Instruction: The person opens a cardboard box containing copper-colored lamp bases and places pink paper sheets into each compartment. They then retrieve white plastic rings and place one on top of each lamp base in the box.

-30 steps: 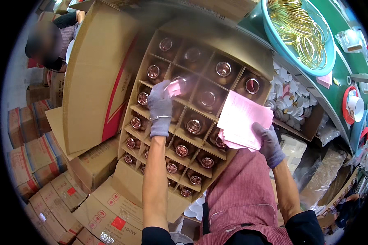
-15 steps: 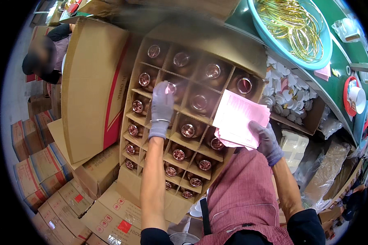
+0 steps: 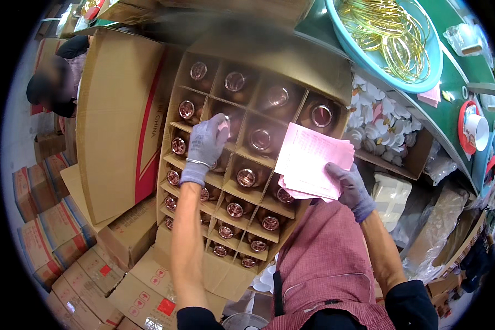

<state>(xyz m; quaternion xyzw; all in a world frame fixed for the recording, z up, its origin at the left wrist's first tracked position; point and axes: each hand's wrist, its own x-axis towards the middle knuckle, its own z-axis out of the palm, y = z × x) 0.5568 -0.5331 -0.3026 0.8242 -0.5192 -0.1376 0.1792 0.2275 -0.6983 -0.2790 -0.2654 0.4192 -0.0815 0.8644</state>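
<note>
Head view: left hand [image 3: 206,147], in a grey glove, reaches into the divided carton [image 3: 319,71], fingers pinched together on a small pink slip [image 3: 224,122] over one cell, apparently so it drops in beside the jar. Right hand [image 3: 351,188] clamps the stack of pink slips [image 3: 312,165] by its lower edge, held near the carton for easy picking. Each cell holds a copper-lidded jar [image 3: 246,177]. Teal basin [image 3: 432,66] above holds gold wire rings [image 3: 388,33].
</note>
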